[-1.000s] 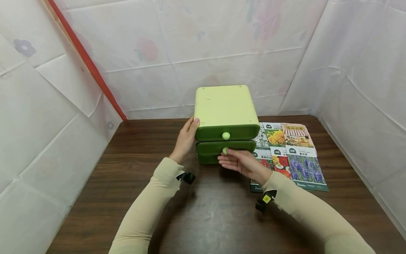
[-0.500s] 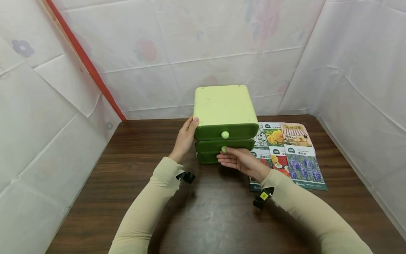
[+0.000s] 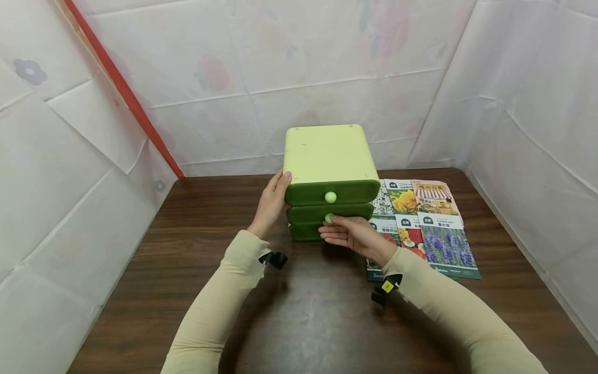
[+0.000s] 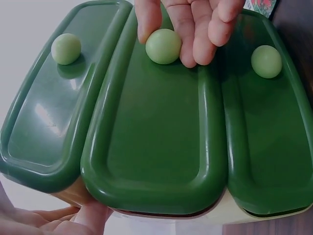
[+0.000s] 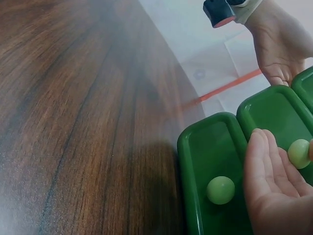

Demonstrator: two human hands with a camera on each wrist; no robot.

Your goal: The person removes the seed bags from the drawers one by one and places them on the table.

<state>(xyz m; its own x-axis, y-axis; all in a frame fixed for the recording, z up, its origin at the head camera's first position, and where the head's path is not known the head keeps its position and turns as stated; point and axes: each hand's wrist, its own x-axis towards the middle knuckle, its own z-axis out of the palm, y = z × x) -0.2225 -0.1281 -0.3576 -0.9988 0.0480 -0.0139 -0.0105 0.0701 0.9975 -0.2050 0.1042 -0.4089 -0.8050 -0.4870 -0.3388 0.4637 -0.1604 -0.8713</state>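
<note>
A small drawer cabinet (image 3: pixel 327 153) with a pale yellow-green top stands on the table. Its three dark green drawers have round light green knobs. With thumb and fingers my right hand (image 3: pixel 357 239) pinches the knob (image 4: pixel 163 46) of the middle drawer (image 4: pixel 156 132). The other fingers of that hand are extended beneath the knob. My left hand (image 3: pixel 271 205) rests against the cabinet's left side, thumb near its top front corner. Above the middle drawer is the top drawer (image 3: pixel 350 192); below is the bottom drawer (image 5: pixel 208 152), partly hidden by my right hand in the head view.
Several flower seed packets (image 3: pixel 446 244) lie overlapping on the dark wooden table (image 3: pixel 201 249), to the right of the cabinet and partly under my right forearm. White sheeting (image 3: pixel 261 78) hangs behind and at both sides. A red strip (image 3: pixel 121 85) runs down the left corner.
The middle drawer's front appears to have shifted slightly back toward the cabinet, my right hand moving with its knob. My left hand stays at the cabinet's side.
</note>
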